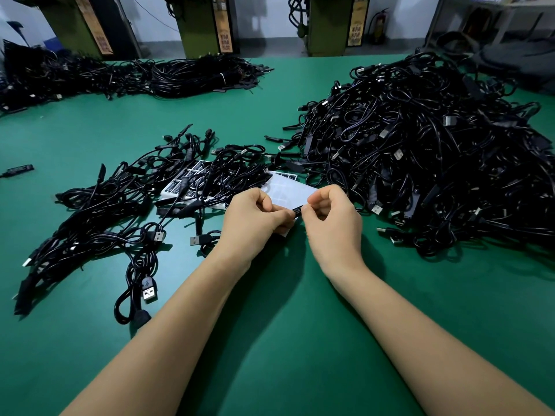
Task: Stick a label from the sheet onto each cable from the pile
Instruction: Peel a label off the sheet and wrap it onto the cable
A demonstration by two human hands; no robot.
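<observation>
Both hands, left hand (pixel 255 214) and right hand (pixel 329 216), pinch a small black printed label (pixel 296 211) over the white backing sheet (pixel 288 187); the tangled black cable pile (pixel 435 151) sits at two o'clock on the green table (pixel 270 325). Risk: that label folding onto itself or sticking to fingertips.

Matt green tabletop (pixel 270 340), glossy black cables (pixel 420 163) (metal plugs), shiny label sheet (pixel 288 189)

- Factory workshop: a green bench (pixel 270 340) heaped with black cables (pixel 435 151).
- Olive machines (pixel 327 25) line the back wall, fire extinguisher (pixel 379 25) beside them.
</observation>
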